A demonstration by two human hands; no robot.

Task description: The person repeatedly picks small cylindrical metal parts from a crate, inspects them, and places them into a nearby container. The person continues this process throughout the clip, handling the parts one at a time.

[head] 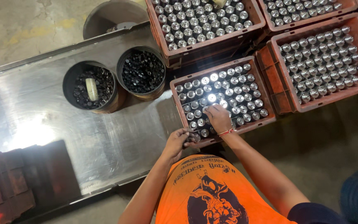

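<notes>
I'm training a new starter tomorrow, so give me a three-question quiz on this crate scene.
1. True or false: the right hand reaches into the nearest crate of metal cylinders.
2. How many round tubs stand on the steel table? A) one B) two C) four
3. What does the left hand touch?

Key
1. True.
2. B; one holds a pale cylinder lying on dark small parts.
3. The near edge of the same crate; whether its fingers hold anything cannot be told.

1 head camera looks steeply down, near the crate and table.
</notes>
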